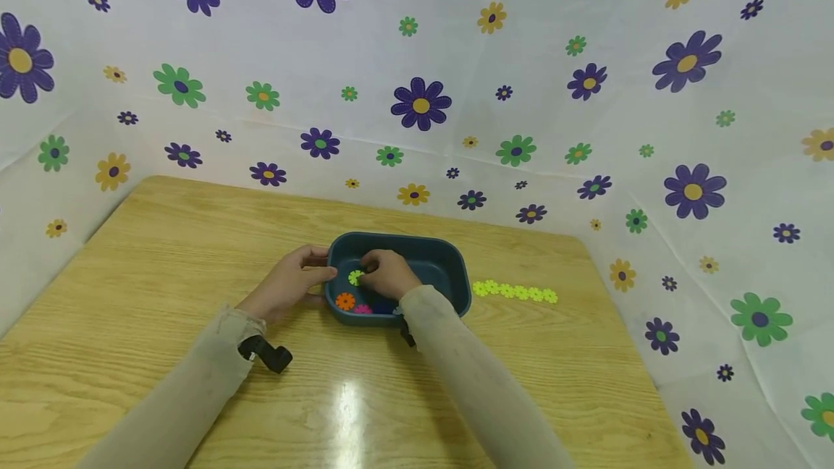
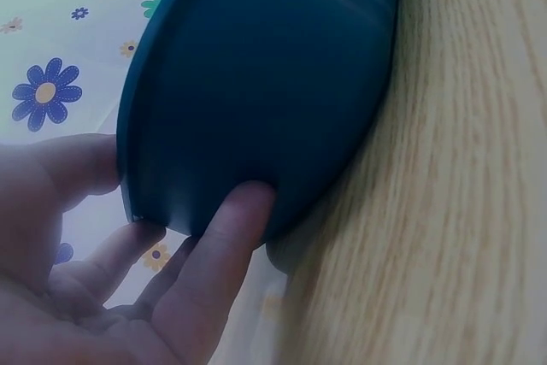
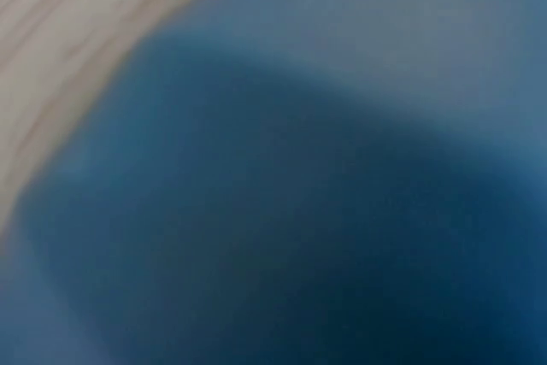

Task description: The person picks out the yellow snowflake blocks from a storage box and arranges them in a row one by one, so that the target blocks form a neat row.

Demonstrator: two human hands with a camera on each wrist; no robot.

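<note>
A dark blue plastic tub (image 1: 460,288) stands on the wooden table. My left hand (image 1: 291,279) holds its left end, thumb at the rim and fingers against the outer wall; the left wrist view shows these fingers (image 2: 231,237) on the tub wall (image 2: 256,83). Inside the tub is my right hand (image 1: 389,275), fingers bent, its tips beside a yellow-green flower-shaped plastic piece (image 1: 355,278). Whether they pinch it cannot be seen. An orange flower piece (image 1: 344,301) and a pink one (image 1: 363,309) lie near the tub's front left. The right wrist view is blurred, mostly blue tub (image 3: 256,211).
Right of the tub, a row of several yellow-green flower pieces (image 1: 515,291) lies on the table (image 1: 560,382). A white cloth (image 1: 365,56) printed with flowers hangs behind and at both sides. A black wrist mount (image 1: 267,353) sticks out from the left sleeve.
</note>
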